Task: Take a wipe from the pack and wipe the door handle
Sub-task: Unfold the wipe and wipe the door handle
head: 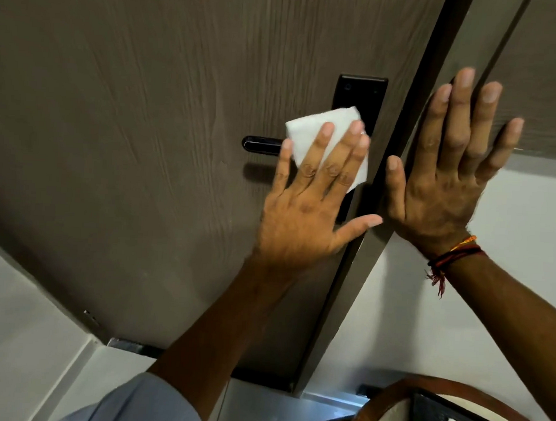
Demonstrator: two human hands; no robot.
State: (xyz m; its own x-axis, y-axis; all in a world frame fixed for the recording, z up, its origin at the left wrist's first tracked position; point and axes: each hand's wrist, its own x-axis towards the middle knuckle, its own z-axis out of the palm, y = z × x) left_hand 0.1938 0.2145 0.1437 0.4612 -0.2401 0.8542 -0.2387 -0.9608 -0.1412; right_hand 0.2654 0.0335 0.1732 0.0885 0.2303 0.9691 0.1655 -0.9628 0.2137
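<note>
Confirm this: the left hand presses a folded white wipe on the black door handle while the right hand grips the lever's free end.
Not quite. In the head view the right hand lies flat and open on the brown door frame, not gripping the lever. The left hand does press the folded white wipe on the black door handle.

Pale wall, grey-brown door frame

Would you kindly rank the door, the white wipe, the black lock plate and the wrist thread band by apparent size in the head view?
1. Door, by far the largest.
2. White wipe and black lock plate: unsure, since the left hand and the wipe cover much of the plate.
3. Thread band, smallest.
</note>
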